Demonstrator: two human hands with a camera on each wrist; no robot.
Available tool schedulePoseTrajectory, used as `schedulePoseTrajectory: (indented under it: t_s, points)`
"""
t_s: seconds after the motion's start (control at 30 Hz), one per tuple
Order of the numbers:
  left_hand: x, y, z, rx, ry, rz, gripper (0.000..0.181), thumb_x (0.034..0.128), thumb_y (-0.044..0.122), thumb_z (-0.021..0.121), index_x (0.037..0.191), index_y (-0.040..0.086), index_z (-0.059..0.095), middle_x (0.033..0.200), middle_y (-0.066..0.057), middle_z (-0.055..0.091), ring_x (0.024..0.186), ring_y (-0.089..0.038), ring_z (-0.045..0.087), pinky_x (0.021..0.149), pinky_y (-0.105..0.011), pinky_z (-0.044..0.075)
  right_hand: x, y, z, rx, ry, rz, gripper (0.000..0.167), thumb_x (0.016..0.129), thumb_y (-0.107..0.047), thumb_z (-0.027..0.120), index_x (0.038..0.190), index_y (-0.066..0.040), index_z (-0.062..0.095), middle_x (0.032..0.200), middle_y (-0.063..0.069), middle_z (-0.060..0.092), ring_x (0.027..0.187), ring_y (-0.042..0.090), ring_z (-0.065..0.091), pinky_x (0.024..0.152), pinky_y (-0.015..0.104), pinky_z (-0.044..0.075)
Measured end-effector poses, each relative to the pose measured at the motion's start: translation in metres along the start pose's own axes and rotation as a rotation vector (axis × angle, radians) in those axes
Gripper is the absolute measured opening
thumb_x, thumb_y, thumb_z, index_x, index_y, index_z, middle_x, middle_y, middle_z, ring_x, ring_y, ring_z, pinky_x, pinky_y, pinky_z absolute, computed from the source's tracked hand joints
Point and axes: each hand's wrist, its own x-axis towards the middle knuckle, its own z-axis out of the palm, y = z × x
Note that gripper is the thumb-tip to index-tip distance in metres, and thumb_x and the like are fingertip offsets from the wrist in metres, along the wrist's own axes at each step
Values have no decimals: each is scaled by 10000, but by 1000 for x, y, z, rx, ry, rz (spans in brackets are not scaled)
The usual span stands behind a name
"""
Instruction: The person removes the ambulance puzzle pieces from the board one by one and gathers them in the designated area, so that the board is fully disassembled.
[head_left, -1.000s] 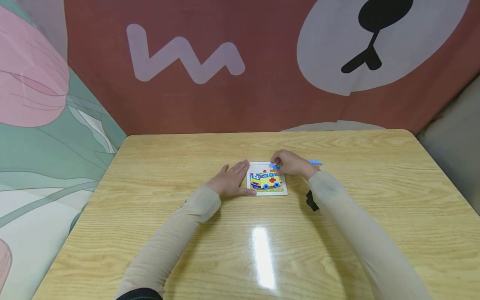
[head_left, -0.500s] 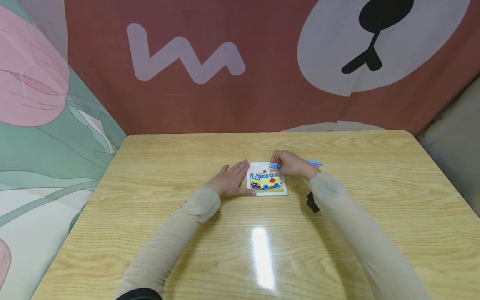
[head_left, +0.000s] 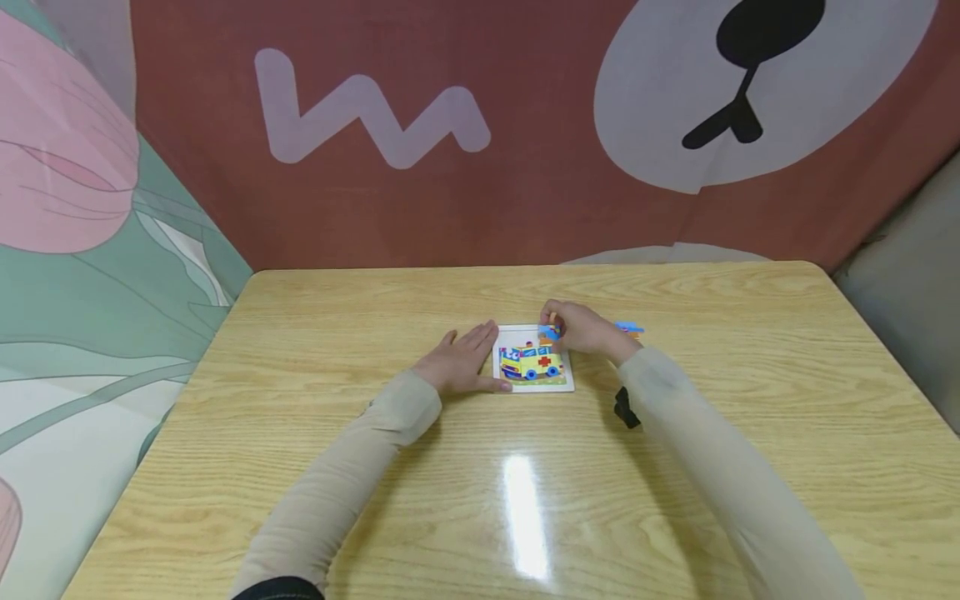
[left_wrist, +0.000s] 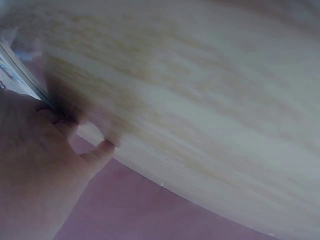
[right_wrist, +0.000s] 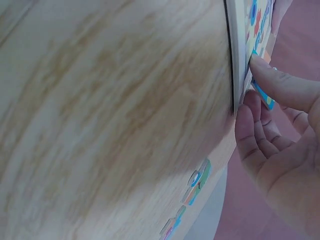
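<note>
A white-framed picture puzzle (head_left: pixel 532 387) with a yellow ambulance lies on the table. My left hand (head_left: pixel 467 360) rests flat at its left side, fingers spread, the thumb on the lower left corner. In the left wrist view the same hand (left_wrist: pixel 45 160) touches the frame's edge (left_wrist: pixel 27 80). At the upper right corner my right hand (head_left: pixel 588 329) pinches a blue puzzle piece (head_left: pixel 550 332). The right wrist view shows the right hand (right_wrist: pixel 285 135) with its thumb on that piece (right_wrist: pixel 263 95), tilted at the frame's border (right_wrist: pixel 238 55).
Loose blue and orange pieces (head_left: pixel 630 327) lie on the table to the right of the right hand; the right wrist view shows several (right_wrist: pixel 197 182). A black object (head_left: pixel 626 408) is partly hidden by the right sleeve. A red patterned wall stands behind the table.
The blue piece in my right hand has shifted and turned slightly at the frame's upper right corner, showing more of its face. My left hand has stayed in place.
</note>
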Motion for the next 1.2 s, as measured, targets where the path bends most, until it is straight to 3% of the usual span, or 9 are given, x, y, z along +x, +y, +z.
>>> schedulePoseTrajectory:
  t_s: [0.7,1.2]
  points:
    - [2,-2,1,14,8,3,1018,859,738,407,1545,131,-36,1629,-9,-47,1512,-157,-1,1226,-495,71,-9,-5,-1,60,45,56,258,887,10,619,1133,-67,612,1135,205,609,1046,327,585,887,434,511]
    - [4,-2,2,12,-4,-5,1017,858,746,395,1544,142,-52,1629,4,-62,1512,-149,-16,1230,-483,60,-17,-3,-4,73,54,45,295,889,0,618,1179,-50,633,1108,218,632,1001,330,633,808,378,548]
